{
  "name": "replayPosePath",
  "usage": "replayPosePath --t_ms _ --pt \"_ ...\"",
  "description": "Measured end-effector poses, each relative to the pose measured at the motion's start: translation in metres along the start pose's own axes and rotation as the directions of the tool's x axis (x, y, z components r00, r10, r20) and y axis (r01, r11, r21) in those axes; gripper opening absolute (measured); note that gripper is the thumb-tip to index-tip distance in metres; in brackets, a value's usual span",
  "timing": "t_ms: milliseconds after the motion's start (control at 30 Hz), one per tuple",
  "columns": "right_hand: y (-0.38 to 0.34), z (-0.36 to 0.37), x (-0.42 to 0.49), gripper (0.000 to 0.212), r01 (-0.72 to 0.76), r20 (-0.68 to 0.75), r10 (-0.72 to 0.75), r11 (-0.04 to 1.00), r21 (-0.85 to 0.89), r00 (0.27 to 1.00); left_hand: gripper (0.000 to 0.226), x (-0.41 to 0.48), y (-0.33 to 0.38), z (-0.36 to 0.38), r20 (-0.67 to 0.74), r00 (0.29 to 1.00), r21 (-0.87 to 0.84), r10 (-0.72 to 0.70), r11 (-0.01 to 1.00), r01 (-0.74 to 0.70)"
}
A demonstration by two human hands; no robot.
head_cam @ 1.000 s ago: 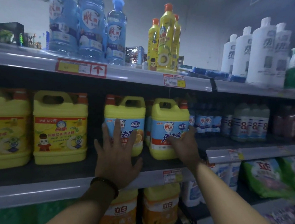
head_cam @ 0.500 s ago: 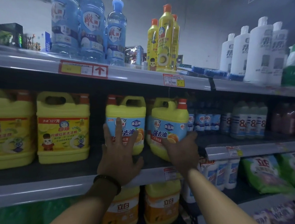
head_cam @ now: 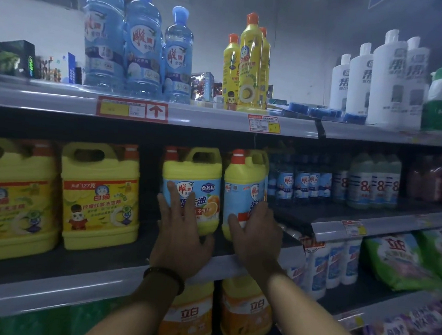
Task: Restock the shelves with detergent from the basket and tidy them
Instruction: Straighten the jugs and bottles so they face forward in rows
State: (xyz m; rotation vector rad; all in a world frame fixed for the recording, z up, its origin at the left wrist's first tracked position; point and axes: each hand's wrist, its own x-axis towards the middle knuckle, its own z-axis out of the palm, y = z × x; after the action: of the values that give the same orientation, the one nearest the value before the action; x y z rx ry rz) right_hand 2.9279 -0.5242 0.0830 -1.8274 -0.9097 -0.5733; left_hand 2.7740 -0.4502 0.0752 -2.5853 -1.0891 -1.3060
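Two yellow detergent jugs with blue labels stand side by side on the middle shelf. My left hand lies flat with straight fingers against the label of the left jug. The right jug is turned with its narrow side and red cap facing out. My right hand grips its lower part, thumb on the front and fingers round the right side. The basket is not in view.
Two larger yellow jugs stand further left on the same shelf. Small blue-label bottles sit right of the jugs. Tall blue bottles, yellow bottles and white bottles line the top shelf. Orange jugs and green bags lie below.
The right jug has been turned from label-front to narrow-side-front under my right hand, which shifted round its lower right. My left hand stayed on the left jug.
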Motion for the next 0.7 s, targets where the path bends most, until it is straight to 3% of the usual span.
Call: replayPosePath --t_ms 267,400,533,700 --pt "-0.003 0.018 0.019 0.067 -0.059 0.155 0.064 0.997 -0.04 0.986 0.104 0.001 -0.002 0.005 -0.005 1.0 -0.014 -0.012 1.0 0.012" --pt "0.004 0.024 0.02 0.046 0.007 0.117 0.002 0.997 -0.08 0.993 0.101 0.003 -0.003 0.007 -0.022 0.997 -0.104 -0.073 0.992 0.07" --pt "0.006 0.025 0.015 0.072 -0.085 -0.065 0.08 0.994 -0.068 0.995 0.094 0.004 -0.008 0.008 -0.036 0.995 -0.165 -0.088 0.983 0.081" --pt "0.007 0.029 0.013 0.092 -0.091 -0.017 0.091 0.996 0.004 0.996 0.096 0.003 -0.012 0.011 -0.031 0.999 -0.125 -0.031 0.992 0.027"
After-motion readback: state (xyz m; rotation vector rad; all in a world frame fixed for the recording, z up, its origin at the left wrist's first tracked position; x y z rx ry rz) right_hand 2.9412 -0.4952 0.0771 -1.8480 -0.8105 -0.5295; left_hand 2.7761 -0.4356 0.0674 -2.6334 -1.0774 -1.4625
